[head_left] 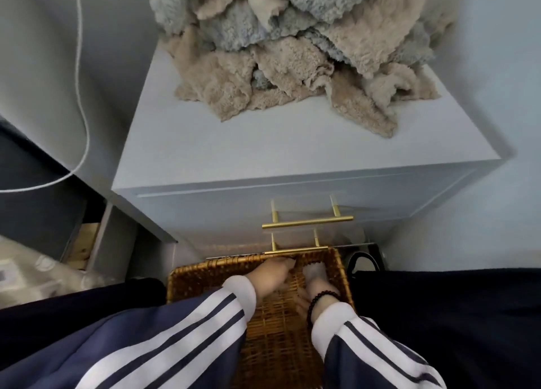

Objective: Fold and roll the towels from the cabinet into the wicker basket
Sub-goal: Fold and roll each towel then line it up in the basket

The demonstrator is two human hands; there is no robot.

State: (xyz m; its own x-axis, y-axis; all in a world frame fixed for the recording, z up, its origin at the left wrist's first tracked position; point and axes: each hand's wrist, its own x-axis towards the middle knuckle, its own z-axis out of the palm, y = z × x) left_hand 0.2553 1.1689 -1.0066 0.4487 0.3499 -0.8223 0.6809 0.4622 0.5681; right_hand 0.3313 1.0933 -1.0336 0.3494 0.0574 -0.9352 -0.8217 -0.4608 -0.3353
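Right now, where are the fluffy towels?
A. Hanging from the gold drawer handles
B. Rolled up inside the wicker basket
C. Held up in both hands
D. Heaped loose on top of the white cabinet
D: the beige and pale blue towels lie in a crumpled heap on the white cabinet, while both hands, left hand and right hand, are down in the wicker basket, where no towel shows.
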